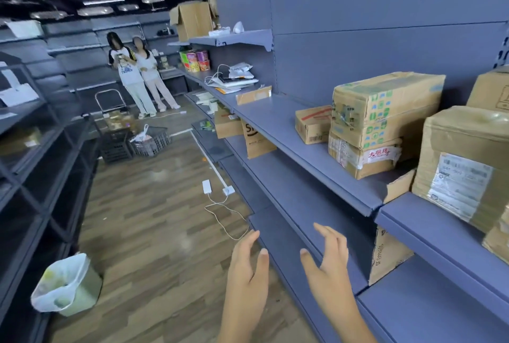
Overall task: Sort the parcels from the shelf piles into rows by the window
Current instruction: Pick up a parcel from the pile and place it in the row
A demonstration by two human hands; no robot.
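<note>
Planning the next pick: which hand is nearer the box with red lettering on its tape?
Right. The right hand is below that box, in front of the lower shelves; the left hand is further left, over the floor.

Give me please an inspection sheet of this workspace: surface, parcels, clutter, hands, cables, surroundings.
Surface: blue shelf, partly bare.
Job's things: stacked parcels; small box beside them; wrapped parcel at right.
Clutter: papers and cup noodles farther along the shelf; lined bin on the floor.
Hands: left hand and right hand open, empty.
Cables: corded charger loose on the floor.
Surroundings: two people at the aisle end; crates near them.
</note>
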